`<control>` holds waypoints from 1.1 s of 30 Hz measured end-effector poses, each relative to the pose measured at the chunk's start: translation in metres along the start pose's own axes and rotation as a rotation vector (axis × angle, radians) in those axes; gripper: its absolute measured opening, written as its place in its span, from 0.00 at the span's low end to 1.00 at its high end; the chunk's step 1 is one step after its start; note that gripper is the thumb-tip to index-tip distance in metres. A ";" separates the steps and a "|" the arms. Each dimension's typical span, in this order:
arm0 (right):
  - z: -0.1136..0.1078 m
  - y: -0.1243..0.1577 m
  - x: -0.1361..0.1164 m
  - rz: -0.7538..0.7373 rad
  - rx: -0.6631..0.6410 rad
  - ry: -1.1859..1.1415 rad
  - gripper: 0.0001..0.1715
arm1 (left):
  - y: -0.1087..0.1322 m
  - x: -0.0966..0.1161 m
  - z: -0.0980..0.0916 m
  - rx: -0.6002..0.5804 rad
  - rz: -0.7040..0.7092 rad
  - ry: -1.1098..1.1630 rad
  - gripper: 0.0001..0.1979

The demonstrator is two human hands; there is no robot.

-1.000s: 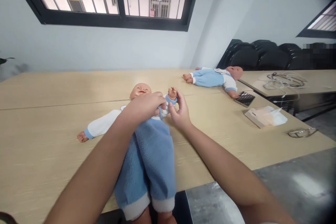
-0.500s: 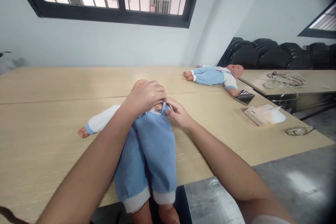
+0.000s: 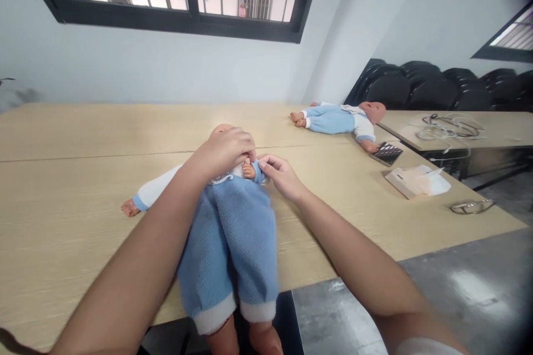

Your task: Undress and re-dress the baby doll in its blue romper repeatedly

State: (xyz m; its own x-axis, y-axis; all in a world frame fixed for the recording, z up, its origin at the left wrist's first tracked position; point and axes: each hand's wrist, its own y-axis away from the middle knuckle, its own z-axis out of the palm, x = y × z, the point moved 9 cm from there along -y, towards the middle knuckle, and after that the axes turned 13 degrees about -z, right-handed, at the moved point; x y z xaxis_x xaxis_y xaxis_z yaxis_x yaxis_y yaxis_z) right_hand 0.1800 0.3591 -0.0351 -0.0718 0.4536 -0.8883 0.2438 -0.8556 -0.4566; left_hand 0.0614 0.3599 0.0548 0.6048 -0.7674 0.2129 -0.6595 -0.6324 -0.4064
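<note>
A baby doll (image 3: 233, 222) in fuzzy blue trousers and a white top lies on its back, legs past the table's near edge. My left hand (image 3: 231, 147) is closed over its upper chest and covers part of the head; what its curled fingers grip is hidden. With thumb and fingers pinched, my right hand (image 3: 278, 172) holds the doll's sleeve by the blue cuff (image 3: 260, 172). The doll's small hand (image 3: 249, 170) pokes out of that cuff. Its other arm (image 3: 156, 191) stretches out on the table at the left.
A second doll (image 3: 333, 119) in similar clothes lies farther back on the table (image 3: 83, 133). At the right are a dark patterned palette-like case (image 3: 387, 152), a tissue box (image 3: 406, 183) and glasses (image 3: 472, 207). Cables (image 3: 452, 126) lie on another table; black chairs (image 3: 433, 91) are stacked behind.
My left hand has moved slightly left, off the cuff. More of the doll's small hand now shows out of the sleeve. My right hand still pinches the cuff.
</note>
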 end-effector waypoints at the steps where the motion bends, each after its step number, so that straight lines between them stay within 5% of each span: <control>1: -0.001 0.000 0.000 0.001 0.002 -0.004 0.23 | 0.000 -0.002 -0.001 0.015 -0.003 0.002 0.11; 10: 0.003 -0.001 0.020 0.082 0.017 -0.248 0.19 | 0.000 0.009 -0.003 0.121 0.029 -0.040 0.09; 20: -0.002 0.000 0.030 0.139 0.100 -0.343 0.20 | 0.004 0.007 0.007 -0.210 -0.180 0.158 0.12; 33: -0.010 0.001 0.010 0.218 0.019 -0.227 0.14 | 0.002 -0.009 0.014 -0.162 -0.150 0.080 0.08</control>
State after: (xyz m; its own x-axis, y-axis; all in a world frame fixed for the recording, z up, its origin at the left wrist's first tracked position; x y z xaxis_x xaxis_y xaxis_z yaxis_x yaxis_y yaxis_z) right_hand 0.1894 0.3654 -0.0436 -0.2348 0.1931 -0.9527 0.2590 -0.9322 -0.2527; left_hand 0.0611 0.3675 0.0394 0.6682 -0.6657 0.3323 -0.6323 -0.7434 -0.2181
